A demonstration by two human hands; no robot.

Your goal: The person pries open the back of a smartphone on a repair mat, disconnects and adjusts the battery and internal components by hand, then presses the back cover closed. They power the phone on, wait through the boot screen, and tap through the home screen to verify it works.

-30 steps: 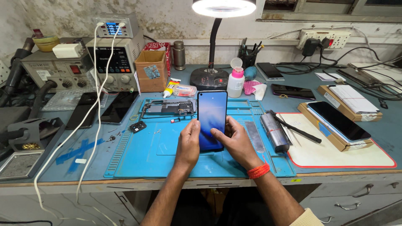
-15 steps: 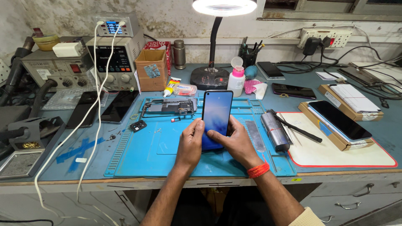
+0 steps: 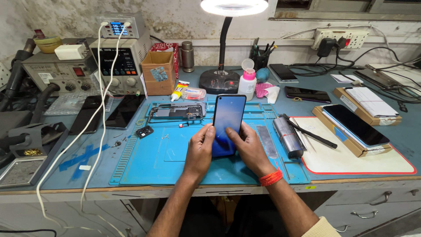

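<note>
A dark blue phone screen panel (image 3: 228, 118) stands tilted up over the blue work mat (image 3: 153, 162), held from both sides. My left hand (image 3: 199, 149) grips its lower left edge, thumb on the glass. My right hand (image 3: 247, 147) grips the lower right edge, with a red thread band at the wrist. Behind the panel on the mat lies an opened phone frame (image 3: 177, 112) with its insides showing. A small black part (image 3: 144, 131) lies on the mat's left edge.
A ring lamp (image 3: 233, 6) hangs above. A power supply (image 3: 123, 66), cardboard box (image 3: 158, 72) and white cables (image 3: 98, 131) stand at left. A metal cylinder (image 3: 287, 136), white mat (image 3: 351, 162) and boxed phones (image 3: 355, 127) lie at right.
Both hands have tipped the screen panel slightly to the right and raised it a little. Nothing else on the bench moved.
</note>
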